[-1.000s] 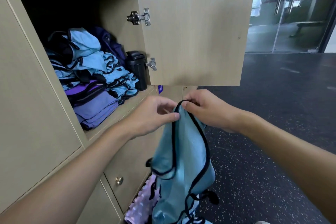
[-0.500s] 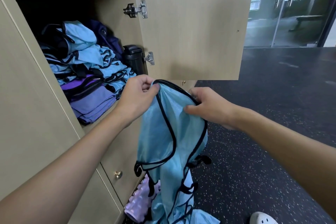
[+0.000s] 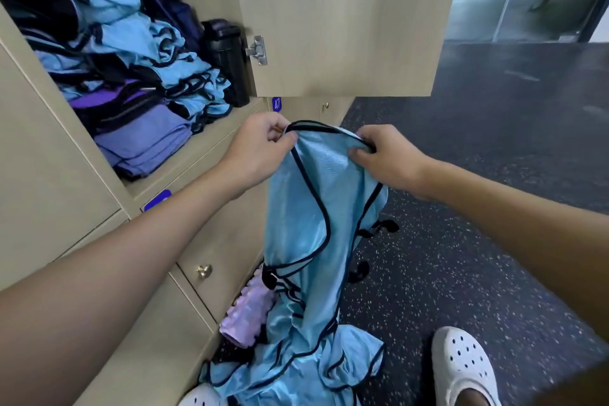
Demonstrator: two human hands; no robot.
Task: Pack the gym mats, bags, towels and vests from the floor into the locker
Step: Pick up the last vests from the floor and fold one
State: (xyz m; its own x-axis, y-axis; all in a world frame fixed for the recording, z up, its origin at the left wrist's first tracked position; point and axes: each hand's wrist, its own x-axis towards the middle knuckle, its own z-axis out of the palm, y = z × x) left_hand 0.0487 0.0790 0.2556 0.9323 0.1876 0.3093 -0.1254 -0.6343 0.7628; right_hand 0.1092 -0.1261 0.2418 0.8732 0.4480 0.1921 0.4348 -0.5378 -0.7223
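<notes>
A light blue vest [image 3: 316, 208] with black trim hangs in front of the lockers. My left hand [image 3: 255, 150] pinches its top edge on the left, and my right hand [image 3: 384, 155] grips the same edge on the right, stretching it flat. The open locker [image 3: 204, 138] at the upper left holds a pile of folded blue vests [image 3: 138, 30] over purple cloth [image 3: 145, 138]. More blue vests [image 3: 296, 369] lie heaped on the floor below, beside a lilac ridged roller [image 3: 247, 313].
A black bottle [image 3: 227, 56] stands at the locker's right wall. The locker door [image 3: 339, 16] hangs open above my hands. Shut lockers with brass knobs [image 3: 204, 270] are below. White clogs [image 3: 461, 369] stand on the dark speckled floor [image 3: 461, 241].
My hands have spread apart along the vest's top edge, opening it wider. My view has dropped lower, showing more of the floor pile and my shoes.
</notes>
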